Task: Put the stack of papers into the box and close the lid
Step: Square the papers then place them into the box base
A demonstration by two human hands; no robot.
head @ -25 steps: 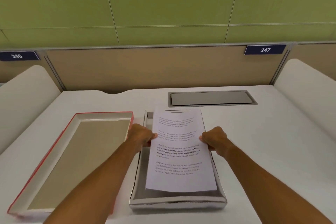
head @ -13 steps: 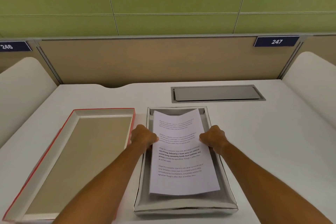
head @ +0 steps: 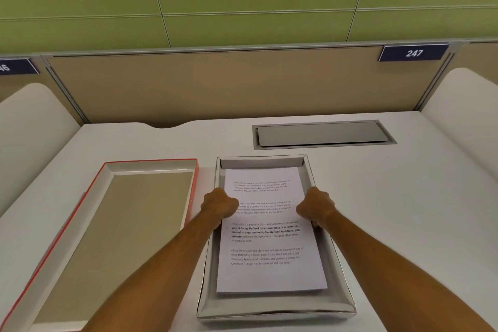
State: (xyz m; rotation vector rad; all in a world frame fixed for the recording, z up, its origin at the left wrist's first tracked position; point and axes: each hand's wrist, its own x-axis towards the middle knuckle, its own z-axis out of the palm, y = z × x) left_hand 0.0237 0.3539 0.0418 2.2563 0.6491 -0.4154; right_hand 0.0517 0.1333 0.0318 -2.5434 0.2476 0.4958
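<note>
A silver open box (head: 275,307) lies on the white desk in front of me. Inside it rests the stack of printed papers (head: 269,256), lying flat between the box walls. My left hand (head: 219,203) grips the stack's left edge and my right hand (head: 315,206) grips its right edge, both with fingers curled around the paper. The red-edged lid (head: 107,224) lies upside down to the left of the box, its tan inside facing up.
A grey cable hatch (head: 322,133) is set into the desk behind the box. A tan partition (head: 215,86) closes the back, and white rounded side panels (head: 463,116) stand left and right.
The stack went from hovering over the box down into it, and both hands lowered with it. The view shifted a little to the left.
</note>
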